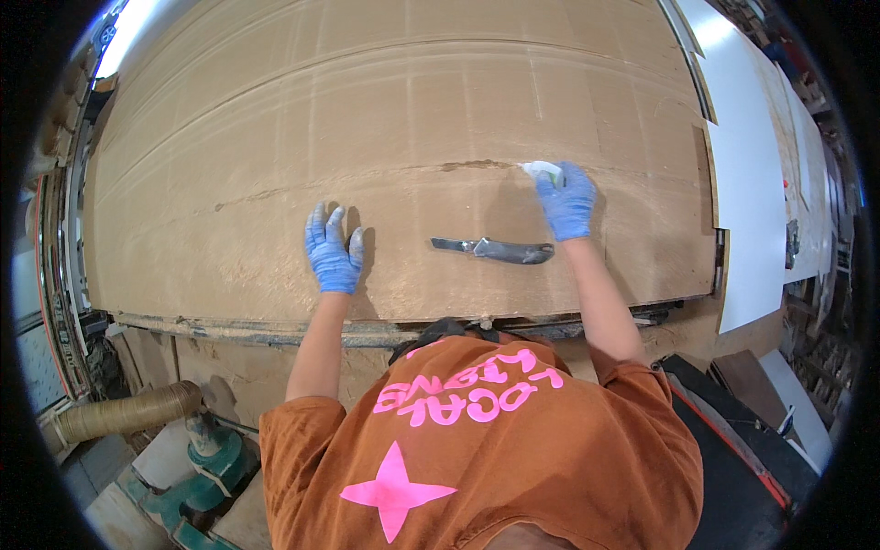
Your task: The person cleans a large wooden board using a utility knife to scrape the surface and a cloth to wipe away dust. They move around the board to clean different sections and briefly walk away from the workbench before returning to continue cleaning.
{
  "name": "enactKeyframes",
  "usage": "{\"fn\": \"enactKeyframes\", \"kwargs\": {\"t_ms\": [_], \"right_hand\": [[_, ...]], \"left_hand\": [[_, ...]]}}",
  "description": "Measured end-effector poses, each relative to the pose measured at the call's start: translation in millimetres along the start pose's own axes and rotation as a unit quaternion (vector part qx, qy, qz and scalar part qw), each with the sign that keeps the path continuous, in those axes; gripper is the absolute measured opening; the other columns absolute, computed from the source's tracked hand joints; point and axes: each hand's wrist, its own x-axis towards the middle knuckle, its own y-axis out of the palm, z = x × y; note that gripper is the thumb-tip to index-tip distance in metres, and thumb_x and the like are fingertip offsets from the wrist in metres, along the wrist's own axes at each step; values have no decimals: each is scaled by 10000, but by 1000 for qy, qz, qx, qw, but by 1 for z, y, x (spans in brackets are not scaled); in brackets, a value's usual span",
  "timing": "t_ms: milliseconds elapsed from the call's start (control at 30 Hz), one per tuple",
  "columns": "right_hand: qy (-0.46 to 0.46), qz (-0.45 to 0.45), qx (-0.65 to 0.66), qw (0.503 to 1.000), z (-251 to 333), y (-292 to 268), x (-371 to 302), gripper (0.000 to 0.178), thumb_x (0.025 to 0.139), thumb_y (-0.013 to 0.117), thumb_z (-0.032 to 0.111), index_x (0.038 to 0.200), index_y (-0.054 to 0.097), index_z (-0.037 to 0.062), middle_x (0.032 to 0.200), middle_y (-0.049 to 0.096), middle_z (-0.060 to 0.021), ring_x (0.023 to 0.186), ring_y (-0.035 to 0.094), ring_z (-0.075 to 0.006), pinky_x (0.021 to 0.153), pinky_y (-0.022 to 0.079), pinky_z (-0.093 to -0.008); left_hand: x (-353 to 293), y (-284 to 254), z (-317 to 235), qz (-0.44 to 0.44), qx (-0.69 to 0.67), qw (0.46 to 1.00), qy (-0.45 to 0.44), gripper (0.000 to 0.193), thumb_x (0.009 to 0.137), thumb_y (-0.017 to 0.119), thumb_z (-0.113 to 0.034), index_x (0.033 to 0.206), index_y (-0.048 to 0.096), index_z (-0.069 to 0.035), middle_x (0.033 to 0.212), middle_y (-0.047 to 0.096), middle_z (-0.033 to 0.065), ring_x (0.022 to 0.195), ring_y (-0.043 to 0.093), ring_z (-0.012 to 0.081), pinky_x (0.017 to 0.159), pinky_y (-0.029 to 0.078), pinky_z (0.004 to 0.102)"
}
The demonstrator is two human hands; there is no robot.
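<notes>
Both of my hands wear thin blue gloves. My right hand [568, 203] grips a small white squeeze bottle [546, 171] with a hint of green. Its narrow tip points left, at a dark crack [477, 166] running across the large brown board [367, 119]. My fingers hide part of the bottle. To the left, my left hand [333, 252] is open, fingers apart, on or just above the board; contact cannot be made out. Pale dust marks its fingertips. A dark grey utility knife [495, 250] lies on the board between my hands, blade end toward the left.
White sheets [756, 183] stand along the board's right side. A dusty metal edge [247, 330] runs along the front. At lower left are a ribbed tan hose [137, 412] and a green machine [197, 490]. A black case-like object with a red strip [733, 449] sits at lower right.
</notes>
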Motion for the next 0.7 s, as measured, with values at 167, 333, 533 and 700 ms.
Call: {"fn": "enactKeyframes", "kwargs": {"t_ms": [167, 333, 533, 700], "right_hand": [[71, -6, 38, 997, -26, -13, -2, 262, 733, 684, 261, 811, 593, 28, 766, 595, -174, 672, 572, -327, 620, 450, -406], [45, 7, 21, 999, -14, -3, -10, 257, 723, 691, 246, 835, 604, 31, 783, 605, -180, 711, 596, -327, 639, 467, -404], [48, 12, 28, 998, -11, -1, -9, 263, 730, 675, 250, 843, 606, 23, 801, 606, -196, 743, 595, -357, 667, 473, -416], [62, -6, -22, 998, -28, -20, -7, 264, 737, 666, 254, 837, 603, 19, 786, 595, -195, 733, 584, -360, 663, 467, -420]], "left_hand": [[-1, 3, 3, -1, -6, 1000, 2, 429, 821, 604, -297, 1185, 556, -74, 1327, 439, 213, 1208, 413, 398, 1007, 338, 471], [-1, 6, 4, -5, -11, 1000, 4, 434, 817, 603, -303, 1179, 558, -68, 1323, 440, 218, 1205, 411, 401, 1007, 331, 477], [0, 4, 3, -2, -7, 1000, 0, 436, 813, 605, -304, 1176, 561, -68, 1323, 441, 220, 1205, 411, 405, 1010, 329, 479], [-1, 4, 3, -1, -12, 1000, -3, 434, 814, 601, -306, 1176, 565, -69, 1328, 439, 220, 1204, 410, 412, 1011, 328, 481]]}}
